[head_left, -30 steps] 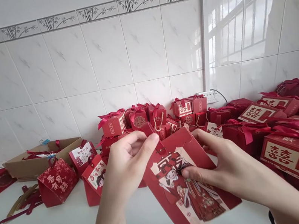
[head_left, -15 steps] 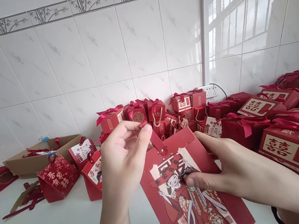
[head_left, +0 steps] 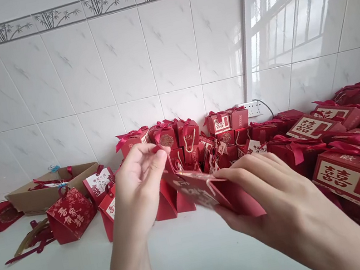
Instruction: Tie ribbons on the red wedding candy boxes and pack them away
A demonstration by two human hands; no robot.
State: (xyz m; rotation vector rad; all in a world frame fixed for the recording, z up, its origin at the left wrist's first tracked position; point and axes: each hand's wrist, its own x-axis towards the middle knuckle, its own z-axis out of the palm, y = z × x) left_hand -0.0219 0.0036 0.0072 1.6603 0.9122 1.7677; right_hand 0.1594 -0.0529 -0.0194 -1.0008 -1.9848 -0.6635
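Observation:
A red printed gift box [head_left: 192, 189], still fairly flat, is held up above the table, tilted so that its front is seen at a steep slant. My left hand [head_left: 137, 190] pinches the dark red strap [head_left: 168, 163] at the box's upper edge between thumb and fingertips. On the other side my right hand [head_left: 273, 197] grips the box, thumb beneath and fingers over the top. Its far panel is partly hidden by those fingers. Behind my hands stand folded red boxes [head_left: 164, 204] of a triangular shape.
Stacks of red gift boxes [head_left: 345, 176] with ribbons fill the right side and the back by the tiled wall [head_left: 172, 48]. At left are a cardboard tray [head_left: 31, 196], loose straps [head_left: 34, 242] and a finished-looking red box [head_left: 71, 215] on the white table [head_left: 187, 262].
The box has tipped from facing me to nearly edge-on. My right hand has turned over with it, its fingers now over the top. My left hand keeps the strap, slightly further left.

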